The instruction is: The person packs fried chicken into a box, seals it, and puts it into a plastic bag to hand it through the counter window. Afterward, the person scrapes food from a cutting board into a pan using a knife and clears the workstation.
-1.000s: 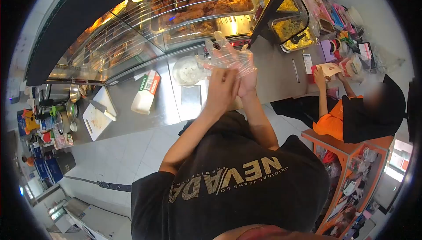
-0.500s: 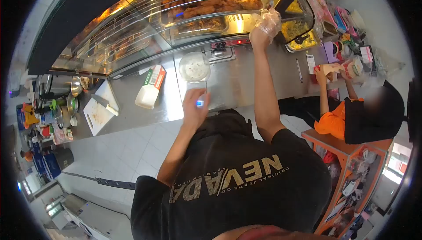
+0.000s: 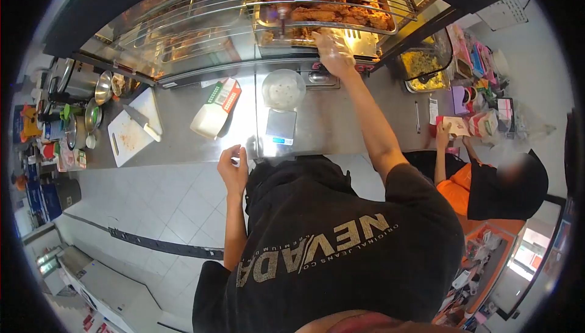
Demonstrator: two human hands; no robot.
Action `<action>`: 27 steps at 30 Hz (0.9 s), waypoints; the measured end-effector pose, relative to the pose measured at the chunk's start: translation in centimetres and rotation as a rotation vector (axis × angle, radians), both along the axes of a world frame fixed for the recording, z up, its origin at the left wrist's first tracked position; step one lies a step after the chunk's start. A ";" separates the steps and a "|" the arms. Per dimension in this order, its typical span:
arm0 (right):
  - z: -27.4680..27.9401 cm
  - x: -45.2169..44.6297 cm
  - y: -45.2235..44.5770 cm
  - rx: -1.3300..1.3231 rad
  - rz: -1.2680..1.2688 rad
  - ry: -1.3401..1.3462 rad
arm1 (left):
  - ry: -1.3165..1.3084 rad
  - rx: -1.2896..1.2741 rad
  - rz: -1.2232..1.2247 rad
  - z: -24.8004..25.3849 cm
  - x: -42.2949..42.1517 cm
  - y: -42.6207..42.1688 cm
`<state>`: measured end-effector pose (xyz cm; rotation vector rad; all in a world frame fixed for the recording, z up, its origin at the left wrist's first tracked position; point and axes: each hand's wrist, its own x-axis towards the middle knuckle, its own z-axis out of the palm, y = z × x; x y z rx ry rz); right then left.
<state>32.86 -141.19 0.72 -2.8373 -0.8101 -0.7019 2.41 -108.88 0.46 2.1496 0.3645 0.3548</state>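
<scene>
From afar I see the right hand (image 3: pixel 335 54) near fried chicken (image 3: pixel 315 14) — its grip I can't tell — the left hand (image 3: pixel 233 168) loosely spread.

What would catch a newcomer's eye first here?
First, the fried-looking food glowing under warm light in the display cabinet, top centre. Next, the plastic-gloved right hand stretched out just below it in the picture. Then the large NEVADA lettering across the black shirt, lower centre.

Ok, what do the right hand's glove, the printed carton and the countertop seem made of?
Glove: probably thin plastic film; it looks clear and wrinkled. Printed carton: likely paperboard, with straight folded edges; coating unclear. Countertop: apparently stainless steel, smooth grey with bright glare.
</scene>
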 end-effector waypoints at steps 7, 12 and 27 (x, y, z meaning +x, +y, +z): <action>-5.4 13.4 6.6 0.109 -0.155 0.644 | 0.095 0.015 0.087 -0.5 -2.9 0.3; 0.9 8.4 5.9 0.074 -0.276 0.708 | 0.170 -0.046 0.193 -1.3 -5.4 0.5; -3.9 10.4 12.4 0.153 -0.325 0.684 | 0.197 -0.230 0.168 -3.2 -2.2 7.7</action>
